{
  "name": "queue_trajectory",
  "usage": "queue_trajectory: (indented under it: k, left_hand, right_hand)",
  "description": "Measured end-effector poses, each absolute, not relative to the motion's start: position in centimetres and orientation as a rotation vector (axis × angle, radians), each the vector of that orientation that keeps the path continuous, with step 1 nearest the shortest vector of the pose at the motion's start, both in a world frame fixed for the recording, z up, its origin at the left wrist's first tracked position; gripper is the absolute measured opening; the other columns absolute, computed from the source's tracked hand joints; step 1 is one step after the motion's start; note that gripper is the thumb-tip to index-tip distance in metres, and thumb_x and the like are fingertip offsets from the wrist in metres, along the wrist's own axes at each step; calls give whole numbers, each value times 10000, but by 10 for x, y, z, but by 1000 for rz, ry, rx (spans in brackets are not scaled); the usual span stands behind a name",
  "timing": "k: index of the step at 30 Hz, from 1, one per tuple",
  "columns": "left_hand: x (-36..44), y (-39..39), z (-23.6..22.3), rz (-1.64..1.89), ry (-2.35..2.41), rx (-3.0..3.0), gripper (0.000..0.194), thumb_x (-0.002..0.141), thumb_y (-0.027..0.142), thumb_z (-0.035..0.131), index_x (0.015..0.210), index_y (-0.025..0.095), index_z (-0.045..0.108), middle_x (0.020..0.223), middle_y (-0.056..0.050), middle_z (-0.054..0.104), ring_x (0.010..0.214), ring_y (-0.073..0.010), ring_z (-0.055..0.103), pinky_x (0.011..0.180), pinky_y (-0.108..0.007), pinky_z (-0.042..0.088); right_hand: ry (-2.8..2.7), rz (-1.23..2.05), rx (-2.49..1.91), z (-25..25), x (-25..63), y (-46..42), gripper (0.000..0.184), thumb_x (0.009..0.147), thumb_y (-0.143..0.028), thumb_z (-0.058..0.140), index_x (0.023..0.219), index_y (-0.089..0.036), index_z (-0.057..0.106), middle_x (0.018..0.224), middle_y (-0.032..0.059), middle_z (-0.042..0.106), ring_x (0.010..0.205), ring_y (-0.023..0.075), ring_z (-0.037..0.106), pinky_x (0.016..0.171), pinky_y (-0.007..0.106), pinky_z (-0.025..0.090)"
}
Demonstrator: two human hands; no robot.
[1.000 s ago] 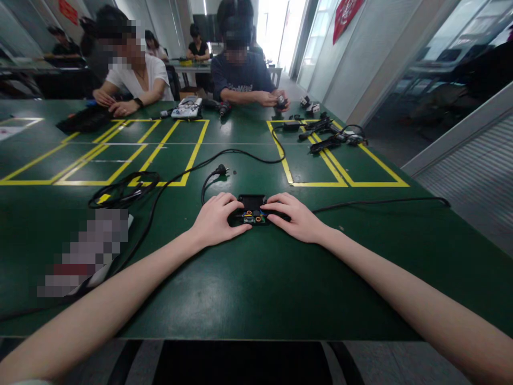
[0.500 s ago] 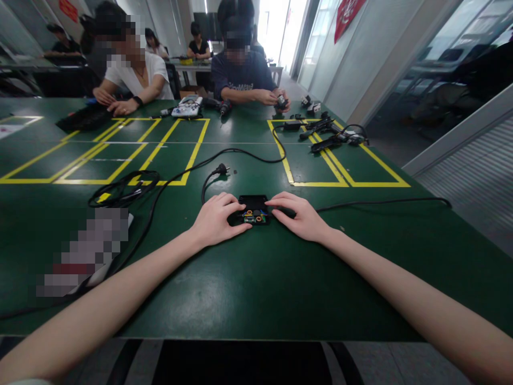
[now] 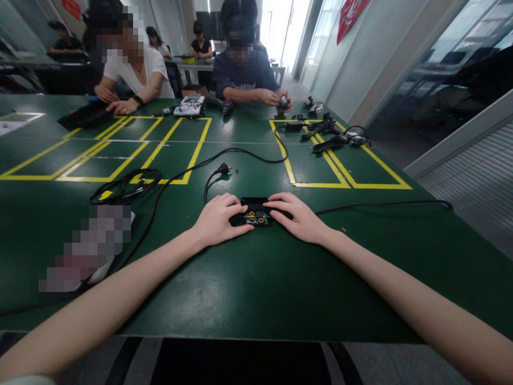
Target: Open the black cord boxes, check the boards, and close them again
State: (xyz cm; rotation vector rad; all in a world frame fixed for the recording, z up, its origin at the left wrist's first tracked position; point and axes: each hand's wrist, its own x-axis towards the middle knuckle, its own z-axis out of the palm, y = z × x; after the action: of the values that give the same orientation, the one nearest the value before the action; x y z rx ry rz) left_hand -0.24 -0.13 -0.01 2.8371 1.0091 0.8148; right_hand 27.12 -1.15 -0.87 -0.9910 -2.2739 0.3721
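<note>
A small black power adapter case (image 3: 255,206) lies open on the green table (image 3: 256,289), showing a circuit board with orange and blue parts. My left hand (image 3: 217,219) grips its left end, fingers curled round it. My right hand (image 3: 296,216) holds its right end, fingers bent over the case. A black cable (image 3: 380,203) runs from the case off to the right. A black plug (image 3: 223,169) on a cord lies just behind the case.
A coil of black cable (image 3: 124,187) lies at the left, with a blurred-out object (image 3: 90,248) in front of it. Yellow tape boxes (image 3: 336,160) mark the table. Black adapters and cords (image 3: 332,136) sit far right. Two people sit across the table, handling small devices.
Hardly anything differs. Both hands stay on the ends of the case; the view has shifted slightly.
</note>
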Motion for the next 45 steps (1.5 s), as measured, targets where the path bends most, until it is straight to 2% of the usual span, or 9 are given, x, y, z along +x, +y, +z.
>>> queue_trajectory:
  k: [9, 15, 18, 21, 25, 28, 35, 41, 45]
  left_hand:
    - [-2, -2, 1, 775, 995, 2888, 393, 908, 504, 732, 1087, 154, 742, 912, -74, 705, 852, -230, 645, 767, -364, 508]
    - [-2, -2, 1, 730, 913, 2869, 387, 938, 493, 688, 1128, 160, 737, 955, -86, 712, 858, -221, 644, 763, -351, 539]
    - [-2, -2, 0, 754, 887, 2847, 379, 937, 477, 688, 1143, 162, 734, 1004, -98, 725, 893, -231, 660, 795, -372, 559]
    - [-1, -2, 0, 776, 890, 2831, 375, 924, 469, 704, 1140, 165, 735, 1013, -102, 736, 903, -239, 672, 807, -384, 570]
    - [-1, -3, 0, 806, 891, 2817, 347, 912, 442, 722, 1118, 163, 727, 1007, -98, 743, 899, -241, 679, 797, -379, 569]
    - [-1, -3, 2, 818, 893, 2817, 326, 896, 430, 743, 1086, 167, 703, 986, -84, 742, 897, -241, 680, 796, -372, 558]
    - [-1, -4, 4, 837, 1132, 2683, 453, 751, 487, 862, 892, 205, 537, 856, -19, 662, 769, -215, 658, 707, -331, 524]
    - [-1, -4, 0, 879, 1130, 2628, 562, 710, 473, 893, 1044, 213, 525, 950, -26, 695, 838, -229, 699, 761, -345, 551]
    - [-1, -4, 0, 873, 1104, 2624, 773, 741, 452, 873, 1354, 200, 474, 1034, -45, 723, 902, -238, 713, 830, -366, 562]
  right_hand:
    - [-2072, 476, -962, -6, 267, -15, 218, 1014, -277, 561, 1073, -240, 768, 1220, 103, 643, 1164, 253, 649, 1032, 463, 558]
    - [-1889, 718, -1012, -4, 264, -18, 127, 937, -280, 670, 918, -221, 782, 1181, 86, 707, 1044, 230, 702, 857, 385, 631]
    - [-1788, 801, -1012, -6, 262, -19, 116, 890, -266, 705, 978, -218, 764, 1203, 84, 698, 949, 203, 724, 818, 366, 643]
    - [-1718, 818, -1023, -9, 259, -18, 251, 858, -255, 722, 1108, -235, 730, 1258, 84, 679, 854, 174, 731, 799, 360, 654]
    - [-1737, 865, -1043, -12, 258, -16, 357, 867, -235, 701, 1223, -230, 701, 1154, 77, 743, 944, 207, 744, 920, 416, 642]
    - [-1741, 927, -1049, -14, 260, -13, 343, 862, -236, 703, 1204, -219, 712, 1087, 66, 766, 986, 218, 748, 953, 427, 634]
    - [-1710, 967, -1054, -13, 260, -13, 310, 846, -262, 710, 1151, -210, 710, 1103, 66, 758, 909, 193, 752, 827, 359, 661]
    - [-1750, 953, -1011, -8, 258, -16, 255, 859, -244, 692, 1113, -221, 695, 1114, 58, 751, 948, 197, 745, 891, 387, 650]
    - [-1786, 942, -999, -4, 259, -17, 206, 882, -265, 673, 1082, -220, 683, 1063, 54, 750, 957, 202, 740, 899, 395, 644]
